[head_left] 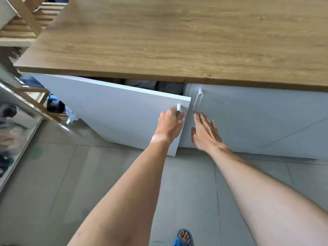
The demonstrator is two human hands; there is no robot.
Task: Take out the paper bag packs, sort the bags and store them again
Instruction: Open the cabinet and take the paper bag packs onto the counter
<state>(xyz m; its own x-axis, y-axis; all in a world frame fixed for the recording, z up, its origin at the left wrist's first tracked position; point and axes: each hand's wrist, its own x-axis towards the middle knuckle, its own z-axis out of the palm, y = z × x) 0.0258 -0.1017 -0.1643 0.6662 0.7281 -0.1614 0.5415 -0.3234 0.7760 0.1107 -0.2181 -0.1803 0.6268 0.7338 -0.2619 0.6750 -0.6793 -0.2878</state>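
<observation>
A white cabinet stands under a wooden countertop (177, 41). Its left door (115, 114) is swung partly outward, and my left hand (170, 125) is closed around that door's white handle (178, 107). My right hand (205, 132) is flat with fingers spread, its fingertips just below the white handle (198, 98) of the closed right door (257, 118). Through the gap above the left door I see dark shapes (154, 85) inside the cabinet; I cannot tell what they are. No paper bag packs are visible.
A wooden slatted rack (26, 20) stands at the left, with blue and dark items (55, 103) low beside the cabinet. A shelf edge with blurred objects (10, 132) runs along the far left. Grey floor tiles (88, 183) lie below, with my foot in a blue sandal (184, 237).
</observation>
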